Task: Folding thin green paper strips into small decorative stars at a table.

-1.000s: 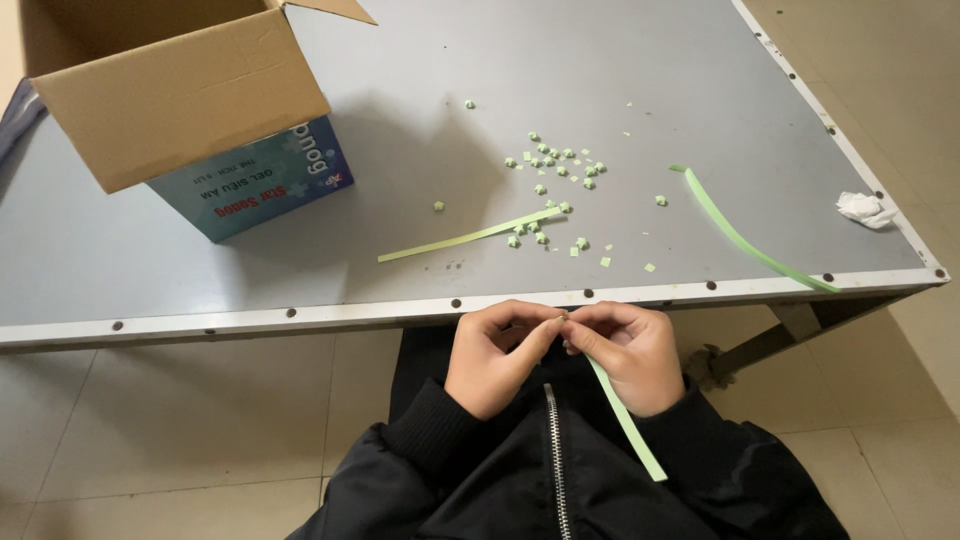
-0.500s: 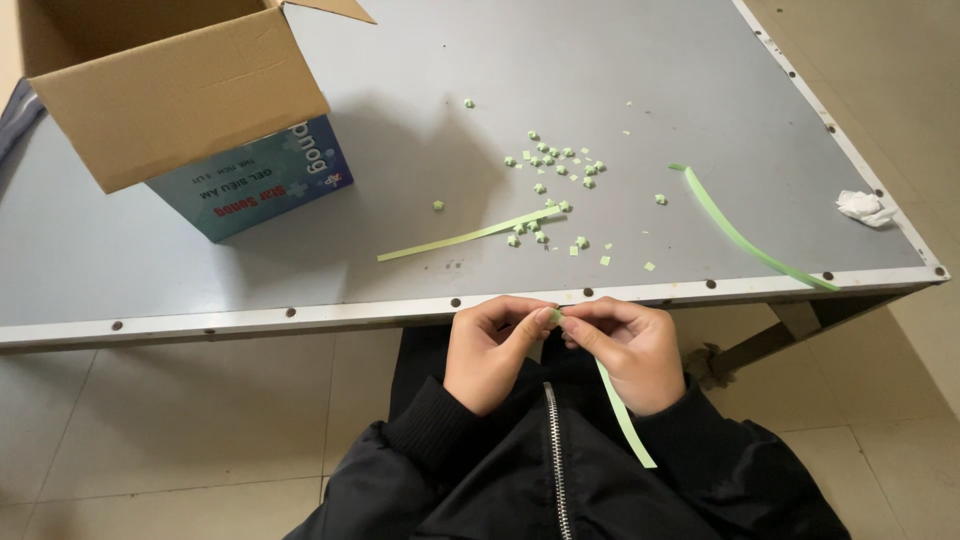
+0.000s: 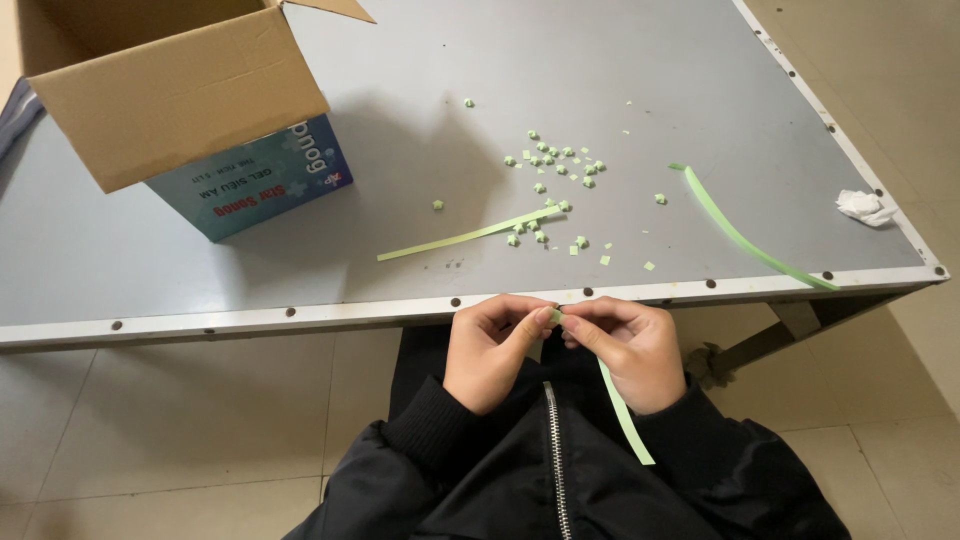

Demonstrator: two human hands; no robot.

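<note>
Green paper strip [image 3: 622, 410] pinched between our left hand [image 3: 490, 350] and right hand [image 3: 630, 350], just below the desk's [image 3: 200, 270] near edge — both hands closed on its top end, fingertips touching at the fold. The strip's tail hangs down over the black jacket [image 3: 560, 480]. Versus a second ago the hands sit in the same spot and the tail looks slightly shorter, so folding seems to be progressing. Small folded green pieces [image 3: 555, 165] are scattered mid-desk, unchanged; two loose strips [image 3: 470, 235] [image 3: 745, 240] lie beside them. Cardboard box [image 3: 180, 90] at the far left corner — untouched.
</note>
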